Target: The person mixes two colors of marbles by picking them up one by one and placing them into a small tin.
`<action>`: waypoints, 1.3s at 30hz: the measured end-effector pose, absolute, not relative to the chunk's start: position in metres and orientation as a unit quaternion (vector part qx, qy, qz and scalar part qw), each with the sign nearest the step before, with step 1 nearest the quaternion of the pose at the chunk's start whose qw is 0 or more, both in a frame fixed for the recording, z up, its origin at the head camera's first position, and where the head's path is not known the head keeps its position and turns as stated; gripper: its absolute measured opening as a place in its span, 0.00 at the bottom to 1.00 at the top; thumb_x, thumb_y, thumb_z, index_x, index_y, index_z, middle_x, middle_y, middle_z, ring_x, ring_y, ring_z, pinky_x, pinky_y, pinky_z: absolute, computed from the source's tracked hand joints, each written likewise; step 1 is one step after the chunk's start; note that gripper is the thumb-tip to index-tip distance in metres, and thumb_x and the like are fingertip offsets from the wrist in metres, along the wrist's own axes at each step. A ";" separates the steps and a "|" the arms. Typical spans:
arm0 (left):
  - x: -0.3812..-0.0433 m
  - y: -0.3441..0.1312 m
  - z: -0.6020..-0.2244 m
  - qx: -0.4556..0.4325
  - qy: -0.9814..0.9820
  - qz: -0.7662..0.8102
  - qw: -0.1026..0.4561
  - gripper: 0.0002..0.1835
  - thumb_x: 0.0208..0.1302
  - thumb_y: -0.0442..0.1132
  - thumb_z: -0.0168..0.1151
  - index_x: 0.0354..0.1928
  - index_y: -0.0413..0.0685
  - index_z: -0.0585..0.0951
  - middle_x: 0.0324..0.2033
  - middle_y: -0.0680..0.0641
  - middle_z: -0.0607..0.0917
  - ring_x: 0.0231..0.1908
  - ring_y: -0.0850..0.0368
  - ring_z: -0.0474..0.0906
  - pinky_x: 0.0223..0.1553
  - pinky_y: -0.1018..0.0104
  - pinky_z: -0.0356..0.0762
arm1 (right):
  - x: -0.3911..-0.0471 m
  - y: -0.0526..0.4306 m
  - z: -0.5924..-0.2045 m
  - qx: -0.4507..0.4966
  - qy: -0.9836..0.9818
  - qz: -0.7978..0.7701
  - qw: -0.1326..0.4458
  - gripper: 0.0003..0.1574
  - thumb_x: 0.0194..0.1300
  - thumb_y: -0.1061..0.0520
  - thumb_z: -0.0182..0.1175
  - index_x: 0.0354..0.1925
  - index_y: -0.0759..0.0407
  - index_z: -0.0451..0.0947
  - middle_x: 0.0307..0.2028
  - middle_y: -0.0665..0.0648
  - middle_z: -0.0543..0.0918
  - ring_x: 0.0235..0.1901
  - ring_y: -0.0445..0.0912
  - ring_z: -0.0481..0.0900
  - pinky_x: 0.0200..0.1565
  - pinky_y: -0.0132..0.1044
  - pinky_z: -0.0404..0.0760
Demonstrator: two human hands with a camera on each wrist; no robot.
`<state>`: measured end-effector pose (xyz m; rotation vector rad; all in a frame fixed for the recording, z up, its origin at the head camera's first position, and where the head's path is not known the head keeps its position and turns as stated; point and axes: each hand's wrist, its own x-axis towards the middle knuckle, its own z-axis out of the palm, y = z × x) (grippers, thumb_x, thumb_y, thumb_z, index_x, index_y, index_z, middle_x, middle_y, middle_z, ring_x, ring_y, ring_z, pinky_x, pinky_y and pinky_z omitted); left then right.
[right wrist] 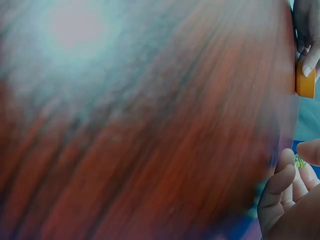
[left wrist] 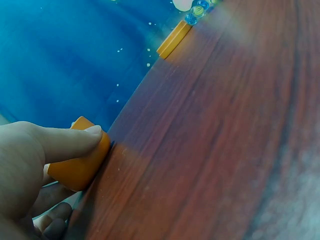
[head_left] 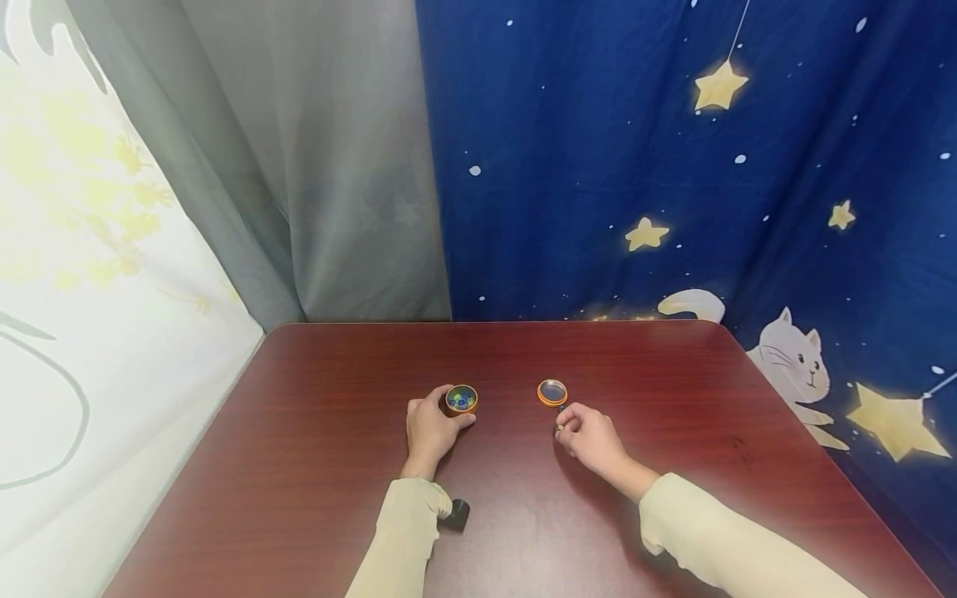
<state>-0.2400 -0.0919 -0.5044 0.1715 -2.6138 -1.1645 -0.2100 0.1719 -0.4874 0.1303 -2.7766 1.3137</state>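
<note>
My left hand (head_left: 434, 425) grips a small round orange jar (left wrist: 77, 167) on the table, thumb on the near side. In the head view, blue and yellow-green glass marbles (head_left: 461, 398) show inside its open top. To the right, my right hand (head_left: 591, 436) pinches a yellow-green marble (right wrist: 299, 162) between thumb and fingers, just above the tabletop. An orange-rimmed lid with a clear middle (head_left: 552, 392) lies just beyond those fingers. Beside the lid, the left wrist view shows blue and yellow-green marbles (left wrist: 198, 11); the right hand partly hides them in the head view.
A dark red wood-grain table (head_left: 336, 365) lies under both hands. Behind its far edge hang a grey curtain (head_left: 359, 166) and a blue curtain with stars (head_left: 568, 166). A pale printed cloth (head_left: 112, 291) borders the left side. A black device (head_left: 455, 515) sits at the left wrist.
</note>
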 end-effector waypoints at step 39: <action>-0.241 -0.091 -0.505 0.067 -0.904 -0.402 0.131 0.35 0.41 0.47 0.82 0.55 0.48 0.81 0.41 0.45 0.84 0.49 0.46 0.69 0.49 0.51 0.69 | -0.220 0.121 -0.486 0.087 -0.861 0.501 0.024 0.09 0.53 0.68 0.66 0.34 0.60 0.79 0.21 0.48 0.78 0.18 0.44 0.78 0.21 0.35 0.76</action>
